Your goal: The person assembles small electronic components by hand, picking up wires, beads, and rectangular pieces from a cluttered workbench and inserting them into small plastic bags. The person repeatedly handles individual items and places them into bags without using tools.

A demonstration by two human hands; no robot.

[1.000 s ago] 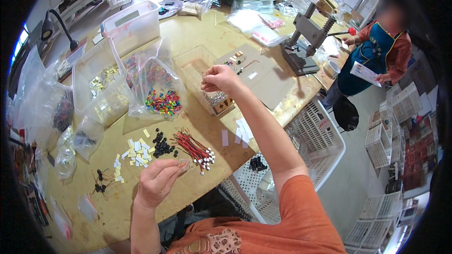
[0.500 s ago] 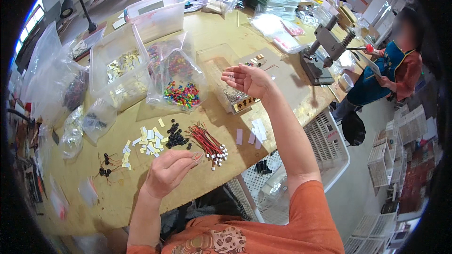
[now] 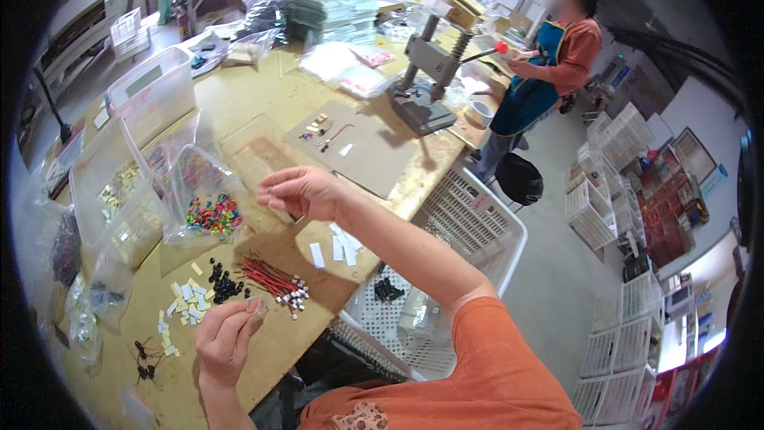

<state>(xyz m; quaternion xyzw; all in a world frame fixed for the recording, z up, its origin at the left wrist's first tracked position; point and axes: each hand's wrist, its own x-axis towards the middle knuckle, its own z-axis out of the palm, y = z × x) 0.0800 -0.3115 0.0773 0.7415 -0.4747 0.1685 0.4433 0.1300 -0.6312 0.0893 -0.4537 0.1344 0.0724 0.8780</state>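
Note:
My left hand (image 3: 223,338) is closed near the table's front edge, pinching a small clear plastic bag (image 3: 254,303). Just beyond it lie red and black wire leads (image 3: 269,277) with white connectors, a heap of black round parts (image 3: 227,283) and scattered small white and yellow pieces (image 3: 188,302). Over the near end of a shallow clear tray (image 3: 241,146), my right hand (image 3: 302,193) has its fingertips drawn together. Something tiny may be between them, too small to name. That hand hides much of the tray's near end.
An open bag of colourful small parts (image 3: 213,215) stands left of the tray. Clear plastic bins (image 3: 155,84) stand behind. A grey board (image 3: 350,155) and a hand press (image 3: 430,80) are at right. A white crate (image 3: 469,215) sits below the table edge. Another person (image 3: 549,56) stands beyond.
The view has swung right, so the table's things sit further left. My right hand's spread fingers have come together over the tray's near end. My left hand still pinches the bag.

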